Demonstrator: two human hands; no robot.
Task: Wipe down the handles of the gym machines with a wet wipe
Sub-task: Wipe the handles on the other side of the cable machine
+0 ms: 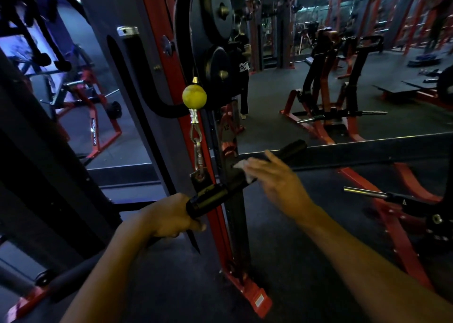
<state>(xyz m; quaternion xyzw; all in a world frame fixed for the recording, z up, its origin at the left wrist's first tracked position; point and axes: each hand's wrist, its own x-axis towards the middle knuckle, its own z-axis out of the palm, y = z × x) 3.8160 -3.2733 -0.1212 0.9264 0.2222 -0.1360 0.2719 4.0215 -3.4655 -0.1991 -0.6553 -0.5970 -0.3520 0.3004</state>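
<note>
Here, a black bar handle [245, 175], hanging by a clip [199, 159] under a yellow ball [194, 96] beside the red upright [169, 60], is being gripped at its near end by the left hand [171, 216], whose curled fingers are largely being hidden behind the bar. A white wet wipe [245, 169] is being pressed onto the middle of the bar by the right hand [277, 179], its fingers being held fairly straight over the cloth, most of which is being covered. The far gym floor is being lost to dim light and blur.
</note>
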